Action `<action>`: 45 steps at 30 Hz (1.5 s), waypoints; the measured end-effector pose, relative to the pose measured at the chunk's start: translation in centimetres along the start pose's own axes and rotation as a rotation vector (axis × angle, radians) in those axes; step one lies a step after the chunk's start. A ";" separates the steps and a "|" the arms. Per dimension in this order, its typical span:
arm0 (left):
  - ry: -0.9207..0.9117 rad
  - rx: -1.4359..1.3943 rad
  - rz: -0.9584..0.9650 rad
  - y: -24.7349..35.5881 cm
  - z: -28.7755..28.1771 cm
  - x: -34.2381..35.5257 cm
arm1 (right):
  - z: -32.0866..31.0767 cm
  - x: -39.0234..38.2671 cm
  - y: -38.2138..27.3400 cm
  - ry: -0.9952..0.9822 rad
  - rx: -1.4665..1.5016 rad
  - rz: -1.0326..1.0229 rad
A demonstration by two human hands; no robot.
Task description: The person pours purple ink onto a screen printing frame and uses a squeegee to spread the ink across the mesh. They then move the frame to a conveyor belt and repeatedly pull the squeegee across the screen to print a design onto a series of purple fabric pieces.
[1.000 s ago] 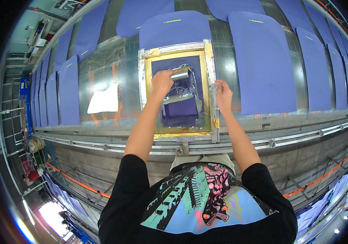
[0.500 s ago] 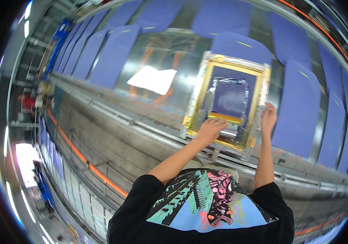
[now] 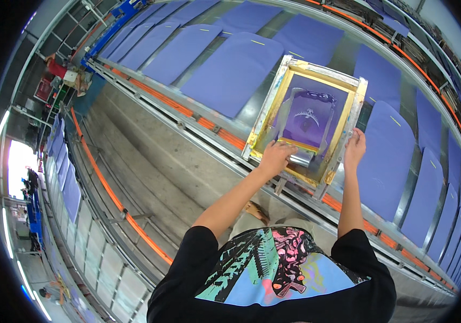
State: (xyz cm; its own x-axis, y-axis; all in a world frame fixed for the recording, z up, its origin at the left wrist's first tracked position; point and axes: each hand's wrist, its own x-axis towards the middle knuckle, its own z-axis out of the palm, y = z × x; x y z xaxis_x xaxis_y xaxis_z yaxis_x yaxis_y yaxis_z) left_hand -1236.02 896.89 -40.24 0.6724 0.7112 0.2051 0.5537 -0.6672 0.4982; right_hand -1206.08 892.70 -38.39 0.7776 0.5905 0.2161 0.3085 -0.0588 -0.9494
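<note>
A screen-printing frame (image 3: 359,102), pale and ink-stained with a yellow taped inner border, lies on the long table. A dark arched design with a smaller mark shows through its purple mesh (image 3: 308,116), with glossy clear ink around it. At the mesh's near end, my left hand (image 3: 276,158) is closed on a squeegee (image 3: 302,157) with a yellow edge and a metallic face. My right hand (image 3: 354,149) has its fingers curled round the frame's right side bar, near its lower corner. Part of the squeegee is hidden by my left fingers.
Purple cut fabric pieces (image 3: 233,72) lie in rows on the metal table, on both sides of the frame. A metal rail with an orange strip (image 3: 207,123) runs along the near edge. Concrete floor (image 3: 128,129) separates it from another table at left, where people stand farther off.
The frame and both hands are at another place along the table; the white sheet on bare metal is out of view, and fabric lies left of the frame. Both hands keep their holds.
</note>
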 end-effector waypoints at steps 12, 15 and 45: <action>0.012 0.035 -0.132 -24.2 -12.0 0.1 | 29.8 -6.1 -1.7 -0.019 0.032 0.070; 0.034 0.056 -0.046 -31.3 -16.1 2.3 | 38.1 -6.9 0.2 0.003 0.106 0.148; -0.379 0.109 0.021 -47.3 -19.3 17.8 | 46.7 -9.9 0.7 0.108 -0.248 0.397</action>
State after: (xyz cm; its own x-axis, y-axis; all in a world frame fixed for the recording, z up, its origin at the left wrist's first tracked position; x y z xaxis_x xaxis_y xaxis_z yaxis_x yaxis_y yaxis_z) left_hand -1259.70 945.40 -43.94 0.8063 0.5789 -0.1214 0.5734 -0.7145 0.4009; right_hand -1239.11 924.44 -51.85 0.9100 0.3977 -0.1175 0.0875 -0.4610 -0.8831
